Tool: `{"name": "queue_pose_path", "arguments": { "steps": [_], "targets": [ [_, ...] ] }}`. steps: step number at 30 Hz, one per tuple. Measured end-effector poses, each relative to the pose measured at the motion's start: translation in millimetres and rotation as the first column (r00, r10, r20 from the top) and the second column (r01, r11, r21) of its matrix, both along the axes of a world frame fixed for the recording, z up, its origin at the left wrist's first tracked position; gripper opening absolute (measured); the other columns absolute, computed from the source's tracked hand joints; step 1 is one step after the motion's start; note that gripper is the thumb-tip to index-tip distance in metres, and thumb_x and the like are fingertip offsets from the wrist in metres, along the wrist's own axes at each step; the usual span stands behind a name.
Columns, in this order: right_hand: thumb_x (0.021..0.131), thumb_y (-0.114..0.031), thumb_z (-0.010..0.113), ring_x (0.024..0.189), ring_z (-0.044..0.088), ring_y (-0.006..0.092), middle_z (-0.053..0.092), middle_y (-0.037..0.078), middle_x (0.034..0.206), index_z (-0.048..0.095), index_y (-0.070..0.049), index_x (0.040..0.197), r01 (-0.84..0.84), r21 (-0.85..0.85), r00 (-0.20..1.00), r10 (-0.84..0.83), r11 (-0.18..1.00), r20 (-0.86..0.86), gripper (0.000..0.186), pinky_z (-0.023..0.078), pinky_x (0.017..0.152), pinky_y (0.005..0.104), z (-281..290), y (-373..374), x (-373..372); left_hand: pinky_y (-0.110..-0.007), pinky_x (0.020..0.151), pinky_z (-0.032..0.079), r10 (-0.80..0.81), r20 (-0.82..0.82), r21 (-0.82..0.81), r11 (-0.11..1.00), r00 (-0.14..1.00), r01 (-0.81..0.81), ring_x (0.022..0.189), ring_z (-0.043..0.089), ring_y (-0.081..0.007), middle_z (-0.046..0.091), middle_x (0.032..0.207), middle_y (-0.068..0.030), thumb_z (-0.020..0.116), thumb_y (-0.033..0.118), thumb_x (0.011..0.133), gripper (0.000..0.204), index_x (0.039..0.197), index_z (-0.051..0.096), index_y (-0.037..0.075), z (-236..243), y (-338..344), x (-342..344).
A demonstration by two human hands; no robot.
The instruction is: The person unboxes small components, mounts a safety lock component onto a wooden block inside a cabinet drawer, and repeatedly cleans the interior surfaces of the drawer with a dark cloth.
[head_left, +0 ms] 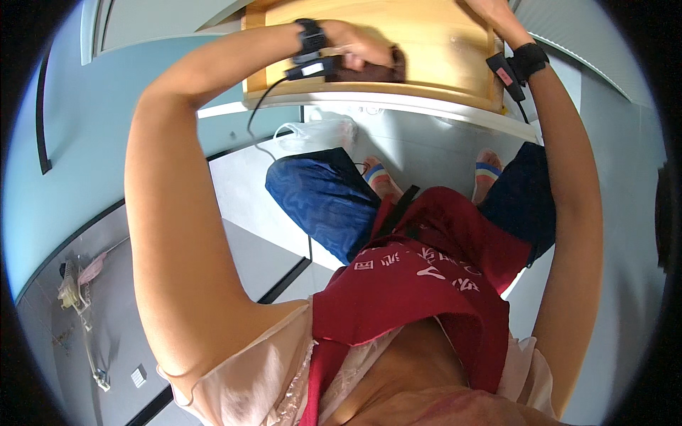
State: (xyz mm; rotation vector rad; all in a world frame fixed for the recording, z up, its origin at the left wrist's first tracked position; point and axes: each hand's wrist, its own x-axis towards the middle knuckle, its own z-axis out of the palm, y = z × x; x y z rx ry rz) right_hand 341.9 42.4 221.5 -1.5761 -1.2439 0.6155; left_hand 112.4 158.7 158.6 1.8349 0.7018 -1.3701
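Observation:
A pulled-out wooden drawer (440, 42) with a white front stands before me at the top of the view. Inside it, close to the front wall and left of the middle, my left hand (361, 47) is closed on a dark brown cloth (376, 71) and presses it to the drawer. My right hand (491, 10) is at the drawer's right side wall, partly cut off by the upper edge of the picture. Its fingers are hidden, so whether it grips the wall cannot be told.
Black wrist straps (310, 41) with small devices and cables sit on both wrists. Under the drawer a white plastic bag (320, 133) lies on the floor near my feet. Pale blue panels (92, 142) stand at the left; a hose-like fixture (85, 305) is at the lower left.

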Motion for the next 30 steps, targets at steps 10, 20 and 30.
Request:
{"name": "queue_pose_path", "arguments": {
  "steps": [10, 20, 30],
  "targets": [
    [0.090, -0.030, 0.058, 0.060, 0.065, 0.0241, 0.065, 0.014, 0.064, 0.065, 0.005, 0.078, 0.028, 0.024, 0.999, -0.028, 0.999, 0.028, 0.038, 0.052, 0.061, 0.0388, -11.6, -8.5, 17.9, -0.027, 0.070, 0.054, 0.441, 0.281, -0.393, 0.863, 0.853, -0.317, 0.070, 0.057, -0.0099, 0.062, 0.089, -0.0020, 0.045, 0.028, 0.108, 0.029, 0.116, 0.060, 0.004, 32.5, -89.8, 96.3],
    [0.090, -0.031, 0.059, 0.058, 0.062, 0.0212, 0.063, 0.012, 0.063, 0.063, 0.004, 0.078, 0.008, 0.016, 1.000, -0.007, 1.000, -0.017, 0.037, 0.049, 0.059, 0.0376, -2.3, -9.0, 14.2, -0.035, 0.117, 0.040, 0.296, 0.487, -0.152, 0.955, 0.822, -0.253, 0.128, 0.055, -0.0213, 0.055, 0.140, -0.0120, 0.057, 0.008, 0.100, 0.050, 0.149, 0.045, 0.005, 73.4, 1.2, 0.7],
    [0.091, -0.030, 0.058, 0.061, 0.063, 0.0207, 0.064, 0.012, 0.065, 0.065, 0.004, 0.082, 0.039, -0.023, 0.999, -0.039, 0.999, -0.002, 0.036, 0.050, 0.059, 0.0368, -8.2, -12.2, 23.1, -0.039, 0.116, 0.046, -0.564, 0.639, 0.264, 0.799, 0.522, 0.540, 0.129, 0.051, -0.0306, 0.041, 0.154, -0.0046, 0.064, -0.008, 0.084, 0.085, 0.154, 0.041, 0.034, 65.6, -52.0, 18.6]
  ]
}}
